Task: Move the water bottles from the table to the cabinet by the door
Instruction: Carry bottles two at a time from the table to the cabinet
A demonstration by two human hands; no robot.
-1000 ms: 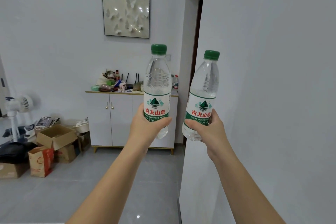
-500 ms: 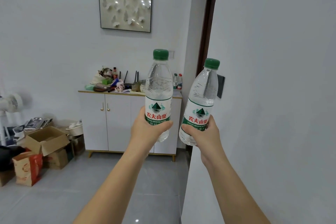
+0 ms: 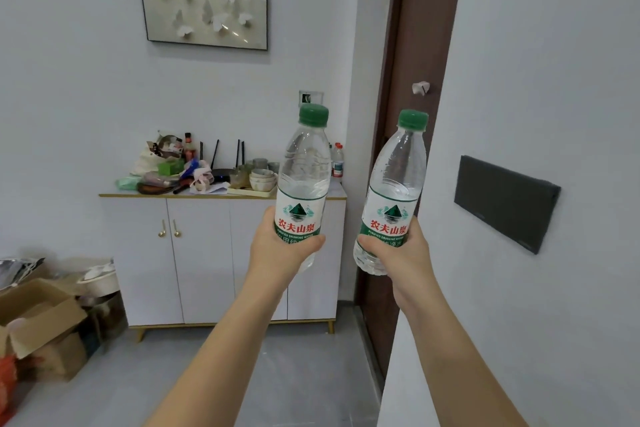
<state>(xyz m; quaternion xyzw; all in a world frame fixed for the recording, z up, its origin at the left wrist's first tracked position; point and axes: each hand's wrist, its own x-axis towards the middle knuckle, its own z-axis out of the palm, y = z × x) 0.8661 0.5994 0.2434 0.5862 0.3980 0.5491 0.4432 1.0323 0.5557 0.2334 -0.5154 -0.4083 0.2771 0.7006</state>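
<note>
I carry two clear water bottles with green caps and green-and-white labels, both held upright in front of me. My left hand grips the left bottle around its lower label. My right hand grips the right bottle, which tilts slightly to the right. Straight ahead stands the white cabinet with gold knobs, beside a dark brown door frame. Two small bottles stand at the cabinet top's right end, partly hidden behind the left bottle.
The cabinet top holds a clutter of bags, cups on a tray and a router. Open cardboard boxes sit on the grey floor at the left. A white wall corner with a dark panel is close on my right.
The cabinet and door frame have grown larger and nearer. Both bottles stay in my hands, held a little lower in view than before.
</note>
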